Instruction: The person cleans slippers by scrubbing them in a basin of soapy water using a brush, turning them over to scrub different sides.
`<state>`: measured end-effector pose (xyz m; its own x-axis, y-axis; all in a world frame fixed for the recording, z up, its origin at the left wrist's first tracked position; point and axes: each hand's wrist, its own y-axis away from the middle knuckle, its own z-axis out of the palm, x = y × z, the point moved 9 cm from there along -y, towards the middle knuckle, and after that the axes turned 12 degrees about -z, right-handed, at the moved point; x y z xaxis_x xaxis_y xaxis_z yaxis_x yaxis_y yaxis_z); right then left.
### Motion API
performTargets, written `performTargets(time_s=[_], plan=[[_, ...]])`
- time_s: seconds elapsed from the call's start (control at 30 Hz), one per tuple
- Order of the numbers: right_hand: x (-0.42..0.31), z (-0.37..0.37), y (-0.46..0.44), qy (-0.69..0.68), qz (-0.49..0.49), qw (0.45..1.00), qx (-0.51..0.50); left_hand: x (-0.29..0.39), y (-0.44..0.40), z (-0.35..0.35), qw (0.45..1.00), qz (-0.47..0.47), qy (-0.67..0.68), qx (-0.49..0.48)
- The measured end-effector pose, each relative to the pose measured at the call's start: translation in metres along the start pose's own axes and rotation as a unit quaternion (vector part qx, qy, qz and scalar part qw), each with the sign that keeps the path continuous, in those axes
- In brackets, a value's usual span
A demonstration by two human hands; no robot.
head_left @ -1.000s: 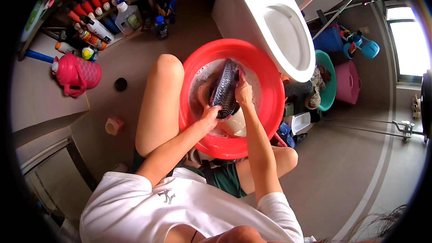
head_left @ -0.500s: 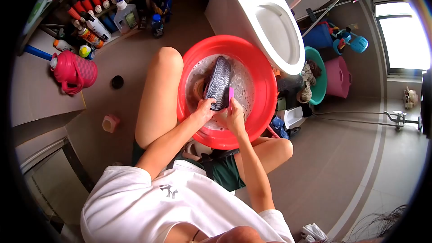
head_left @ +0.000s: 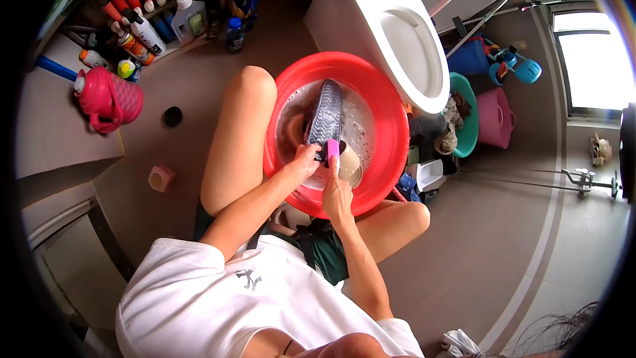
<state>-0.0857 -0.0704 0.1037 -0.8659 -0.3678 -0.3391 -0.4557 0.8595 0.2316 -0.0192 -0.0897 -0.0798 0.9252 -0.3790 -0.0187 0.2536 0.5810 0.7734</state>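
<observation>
A dark shoe (head_left: 326, 113) with a zigzag-patterned sole is tilted sole-up over a red basin (head_left: 391, 126) of sudsy water. My left hand (head_left: 306, 162) is closed around its near end. In my right hand (head_left: 338, 194) is a pink-handled brush (head_left: 332, 150), held against the near end of the sole; its bristles are hidden. Just right of the brush, a beige slipper-like item (head_left: 350, 162) shows in the water. Part of a brownish item (head_left: 295, 129) lies left of the shoe, mostly covered.
Beyond the basin stands a white toilet (head_left: 414, 53). A teal tub (head_left: 469, 119) with cloths and a pink bucket (head_left: 495, 118) are on the right. To the left are a pink jug (head_left: 109, 101), a shelf of bottles (head_left: 142, 33) and a small pink container (head_left: 161, 178).
My right hand has pulled back toward me, bringing the brush from the sole's right side to its near end. The beige item now shows more. My left hand keeps its hold.
</observation>
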Motion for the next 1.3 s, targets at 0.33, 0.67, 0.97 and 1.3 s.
performTargets(time_s=[0.33, 0.67, 0.97, 1.3], plan=[[0.047, 0.014, -0.146, 0.003, 0.046, 0.998, 0.043, -0.005, 0.016, 0.021, 0.999, -0.03, -0.019, -0.026], [0.089, 0.025, -0.203, -0.081, 0.038, 0.989, 0.115, -0.003, 0.028, 0.032, 0.997, -0.072, -0.011, -0.033], [-0.003, 0.0, -0.099, 0.025, -0.155, 0.988, 0.0, 0.006, 0.056, 0.022, 0.992, -0.082, -0.089, -0.024], [-0.039, -0.035, -0.047, -0.008, -0.24, 0.971, -0.004, 0.009, 0.063, 0.026, 0.994, -0.036, -0.099, -0.037]])
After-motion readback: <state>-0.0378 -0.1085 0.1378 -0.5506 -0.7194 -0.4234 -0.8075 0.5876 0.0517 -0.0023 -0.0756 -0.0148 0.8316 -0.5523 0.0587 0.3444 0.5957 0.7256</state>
